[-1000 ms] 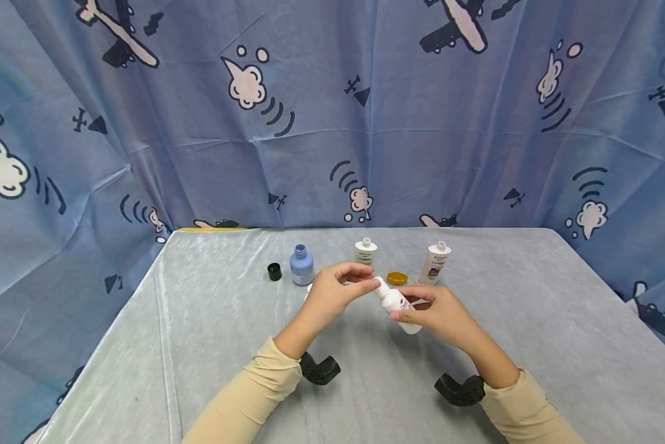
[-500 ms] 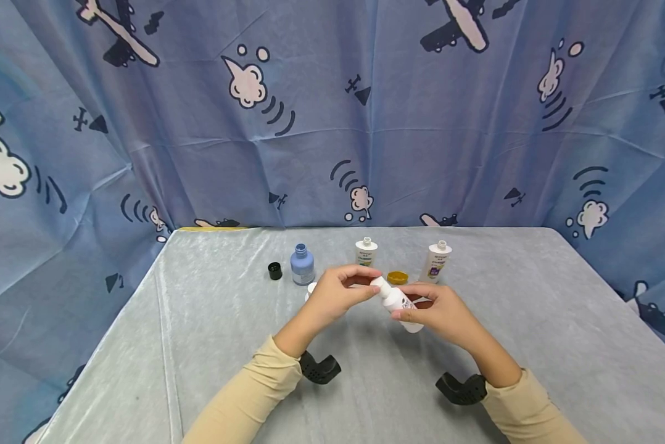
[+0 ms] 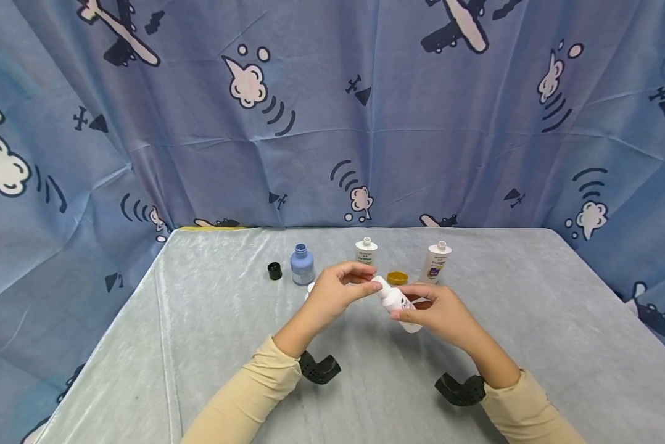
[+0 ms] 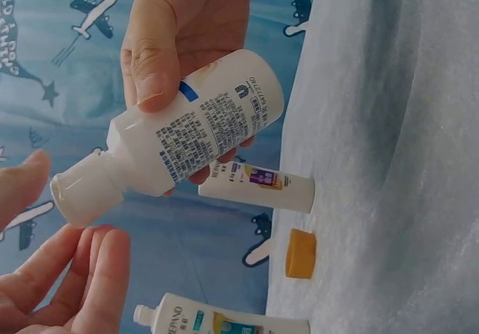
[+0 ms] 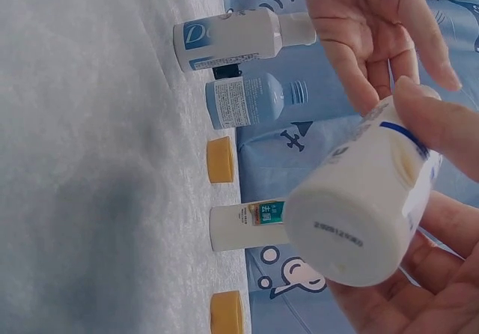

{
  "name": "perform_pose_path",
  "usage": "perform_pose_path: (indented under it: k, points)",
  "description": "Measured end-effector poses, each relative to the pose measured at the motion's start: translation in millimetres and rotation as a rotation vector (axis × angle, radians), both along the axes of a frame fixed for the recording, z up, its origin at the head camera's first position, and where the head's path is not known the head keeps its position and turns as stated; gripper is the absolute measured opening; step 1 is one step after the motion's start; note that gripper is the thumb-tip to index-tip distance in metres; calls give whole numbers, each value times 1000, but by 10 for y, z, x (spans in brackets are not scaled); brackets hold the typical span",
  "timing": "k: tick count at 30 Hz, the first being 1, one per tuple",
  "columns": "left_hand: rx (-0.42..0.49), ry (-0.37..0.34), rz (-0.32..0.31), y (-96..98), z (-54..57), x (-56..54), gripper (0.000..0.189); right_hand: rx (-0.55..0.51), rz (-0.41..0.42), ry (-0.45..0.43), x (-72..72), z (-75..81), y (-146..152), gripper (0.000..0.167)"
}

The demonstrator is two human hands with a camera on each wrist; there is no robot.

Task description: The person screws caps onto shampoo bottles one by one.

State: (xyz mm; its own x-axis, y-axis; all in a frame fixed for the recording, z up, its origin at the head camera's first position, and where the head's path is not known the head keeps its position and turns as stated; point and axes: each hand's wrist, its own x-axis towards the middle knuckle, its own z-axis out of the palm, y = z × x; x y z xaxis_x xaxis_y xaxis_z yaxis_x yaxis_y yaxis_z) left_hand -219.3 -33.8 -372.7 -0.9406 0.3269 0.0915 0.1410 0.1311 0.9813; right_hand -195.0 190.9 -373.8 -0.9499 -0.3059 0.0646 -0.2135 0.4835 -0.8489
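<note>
My right hand (image 3: pixel 432 311) grips the body of a white bottle (image 4: pixel 202 128), holding it up off the table and tilted with its white cap (image 4: pixel 88 190) toward my left hand. Printed text and a blue stripe show on its side; its round base faces the right wrist camera. My left hand (image 3: pixel 335 293) is at the cap, fingers spread. In the left wrist view its fingertips (image 4: pixel 105 244) lie right at the cap's rim, while the thumb stands slightly apart from it. The right thumb hides much of the cap in the right wrist view.
Behind the hands stand a capless blue bottle (image 3: pixel 302 266) and two capless white bottles, one at centre (image 3: pixel 366 251) and one at right (image 3: pixel 435 262). A black cap (image 3: pixel 274 271) and yellow caps (image 5: pixel 220 160) lie nearby. A capped white bottle (image 5: pixel 232 40) is mostly hidden behind my left hand.
My left fingers closed over the cap half a second ago and have now lifted and spread a little from it. The right hand and the bottle stay nearly in place.
</note>
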Motion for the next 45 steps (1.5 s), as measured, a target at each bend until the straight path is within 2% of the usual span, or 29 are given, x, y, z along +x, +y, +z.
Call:
perform_pose_path:
  k: [6,14,21,27,34,40,45]
  points:
    - [-7,8,-7,-3,18,14,27,1,6,-6,-5,-1,2,46]
    - [48,4,-88,1,10,12,32,-19,12,-17,3,8,5,45]
    - [81,-13,-118,7,24,31,34,-20,13,-11,4,0,6,45]
    - [64,-10,-69,8,23,27,38,-12,12,7,-1,-14,4,44]
    - [23,-16,6,15,-1,1,30,-5,7,11,3,-9,-6,45]
    - [11,-7,-6,17,-2,2,27,-7,11,5,13,3,-13,45]
    - [53,-5,-58,6,17,19,30,-7,7,-1,16,12,-17,46]
